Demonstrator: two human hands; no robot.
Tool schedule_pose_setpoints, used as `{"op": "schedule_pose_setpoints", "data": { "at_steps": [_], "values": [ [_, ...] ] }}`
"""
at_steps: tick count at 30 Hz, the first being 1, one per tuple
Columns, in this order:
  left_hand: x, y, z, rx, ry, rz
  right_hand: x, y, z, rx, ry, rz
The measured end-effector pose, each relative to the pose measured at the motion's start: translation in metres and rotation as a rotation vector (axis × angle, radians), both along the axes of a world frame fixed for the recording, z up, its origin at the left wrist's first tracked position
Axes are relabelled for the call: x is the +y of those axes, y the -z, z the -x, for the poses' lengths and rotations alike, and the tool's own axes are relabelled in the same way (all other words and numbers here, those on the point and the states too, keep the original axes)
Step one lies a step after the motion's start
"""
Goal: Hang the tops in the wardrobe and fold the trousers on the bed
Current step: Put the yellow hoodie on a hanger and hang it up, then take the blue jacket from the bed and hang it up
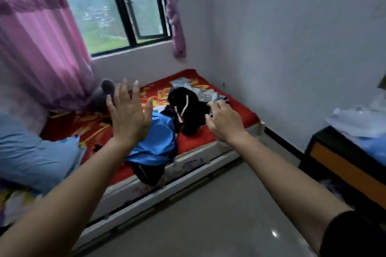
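1. The bed lies ahead of and below me, its near edge running from near left to far right. Its red flowered cover looks thick and plush. No wardrobe is in view.
2. The clothes sit in an unsorted heap along that edge, with nothing folded.
3. The blue garment is glossy, slippery-looking and crumpled, and lies nearest me, beside my left forearm. A dark piece spills from under it over the bed's edge.
4. The black hooded top is soft and matte, bunched into a mound. It lies between my two hands, closer to the right one.
5. Pale grey clothes lie thin and rumpled behind it, toward the wall.
6. My left grip is released, with fingers splayed, raised above the bed and touching nothing.
7. My right grip has loosely curled fingers and holds nothing. It sits just right of the black top, so I judge it the nearer hand for that piece.
8. White drawstrings run down the top's front, roughly toward me.
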State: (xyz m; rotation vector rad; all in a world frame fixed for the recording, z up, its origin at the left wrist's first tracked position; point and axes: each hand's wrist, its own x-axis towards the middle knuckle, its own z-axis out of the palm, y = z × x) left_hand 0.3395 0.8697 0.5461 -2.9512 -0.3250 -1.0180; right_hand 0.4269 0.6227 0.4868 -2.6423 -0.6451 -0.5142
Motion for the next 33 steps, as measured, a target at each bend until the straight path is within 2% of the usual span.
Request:
{"op": "schedule_pose_setpoints", "data": {
  "at_steps": [4, 8, 14, 20, 23, 26, 33],
  "values": [
    [-0.094, 0.01, -0.063, 0.032, 0.313, -0.002, -0.109, 0.005, 0.014, 0.058, 0.328, -0.018],
    [-0.182, 0.021, -0.077, 0.067, 0.602, 0.033, -0.188, 0.012, 0.074, 0.093, 0.598, -0.039],
    [-0.285, 0.064, -0.036, 0.19, 0.957, 0.101, -0.238, 0.034, 0.207, 0.186, 0.968, 0.02],
    [-0.355, 0.101, 0.041, 0.343, 1.171, 0.104, -0.253, 0.06, 0.333, 0.275, 1.216, 0.068],
    [-0.372, 0.113, 0.061, 0.393, 1.201, 0.046, -0.266, 0.066, 0.356, 0.284, 1.293, 0.055],
    [-0.375, 0.126, 0.053, 0.461, 1.154, 0.01, -0.281, 0.073, 0.341, 0.279, 1.272, 0.043],
    [-0.32, 0.141, -0.026, 0.522, 0.838, -0.066, -0.286, 0.088, 0.205, 0.293, 0.99, 0.011]
  ]
}}
